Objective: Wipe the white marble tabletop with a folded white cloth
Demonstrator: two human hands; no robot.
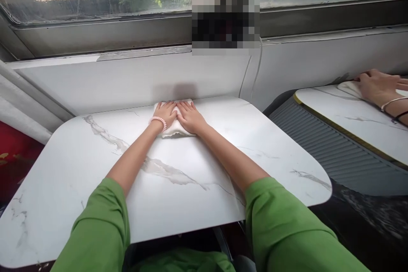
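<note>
A white folded cloth (172, 129) lies at the far edge of a white marble-patterned table (79, 165), close to the wall. My left hand (165, 112) and my right hand (188, 117) both lie flat on the cloth, side by side, fingers stretched out toward the wall. A pink coiled band circles my left wrist. Both arms reach forward from green sleeves.
A white wall panel (127, 78) and a window rise behind the table. To the right, past a dark gap, another person's hand (378, 87) rests on a white cloth on a second marble table (350, 119). A red seat (12, 153) shows at the left.
</note>
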